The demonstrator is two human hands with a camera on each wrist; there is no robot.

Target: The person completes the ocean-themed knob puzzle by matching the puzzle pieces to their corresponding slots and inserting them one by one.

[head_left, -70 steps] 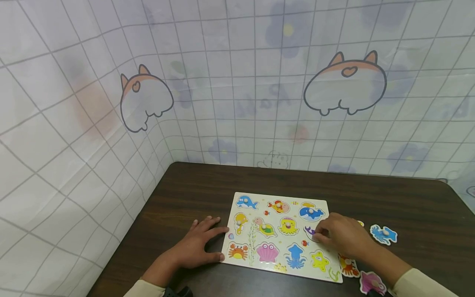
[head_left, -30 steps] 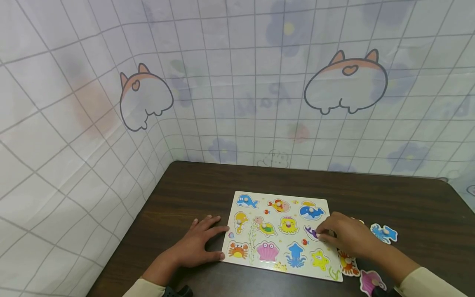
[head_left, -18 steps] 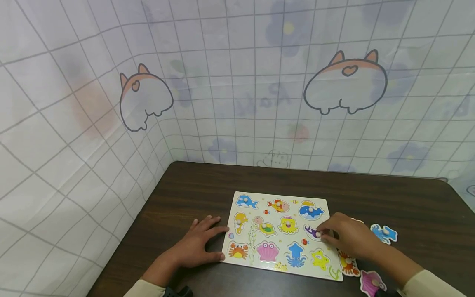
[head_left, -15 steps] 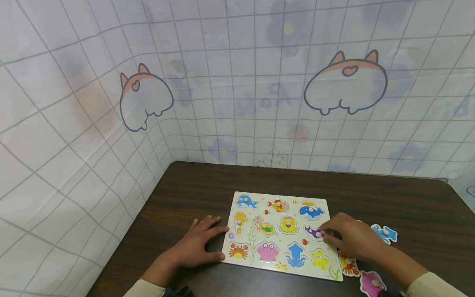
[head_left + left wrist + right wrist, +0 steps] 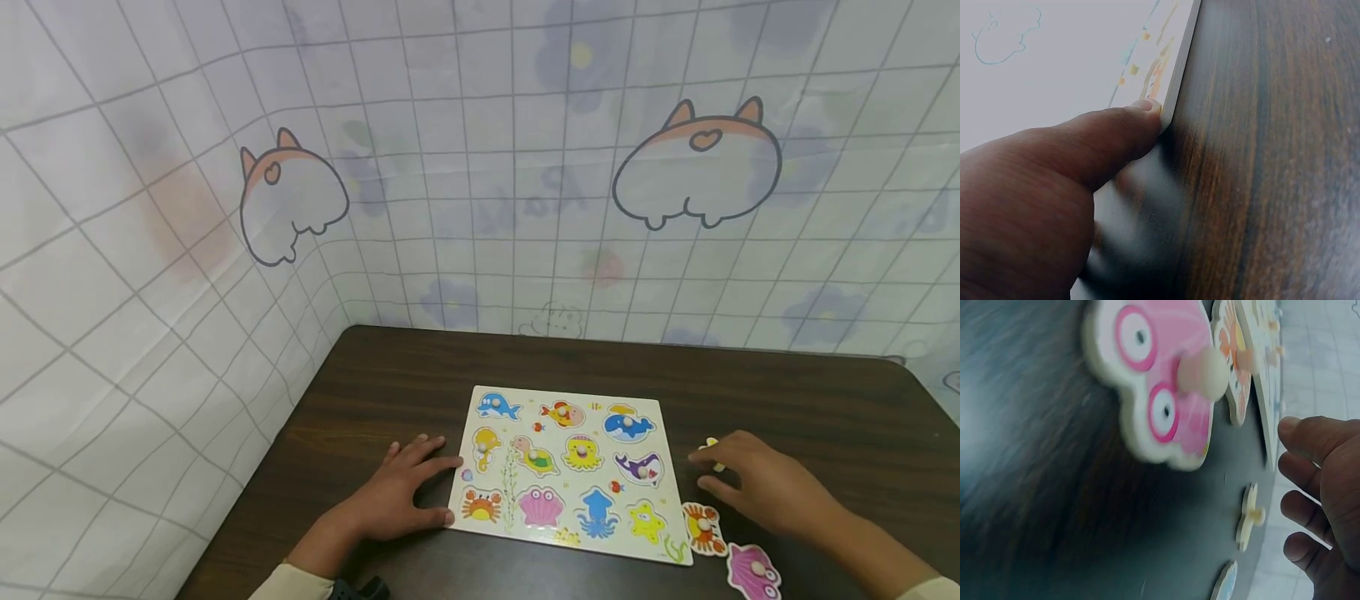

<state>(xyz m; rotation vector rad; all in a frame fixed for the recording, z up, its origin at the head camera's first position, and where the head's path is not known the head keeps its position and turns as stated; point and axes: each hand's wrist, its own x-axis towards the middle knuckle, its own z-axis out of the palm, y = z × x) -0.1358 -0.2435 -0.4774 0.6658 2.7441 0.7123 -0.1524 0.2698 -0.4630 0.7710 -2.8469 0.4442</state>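
A white wooden peg-puzzle board (image 5: 517,428) with sea-animal shapes lies flat on the table. My left hand (image 5: 408,492) is spread at its left side, index finger and thumb touching the edge; the thumb (image 5: 1116,131) shows on the corner in the left wrist view. The purple whale piece (image 5: 637,468) sits in its slot, knob up. My right hand (image 5: 765,479) is right of the board with nothing between thumb and fingers, above a mostly hidden yellow piece (image 5: 711,444). That piece's knob (image 5: 1256,516) shows in the right wrist view.
An orange crab piece (image 5: 703,529) and a pink shell piece (image 5: 752,571) lie right of the board. A light-blue piece (image 5: 1226,582) is partly seen in the right wrist view. The dark table (image 5: 405,375) meets patterned wall cloth (image 5: 480,208) behind.
My right hand has let go of the purple whale piece and moved right, off the board. It now covers the blue piece in the head view. My left hand has stayed put.
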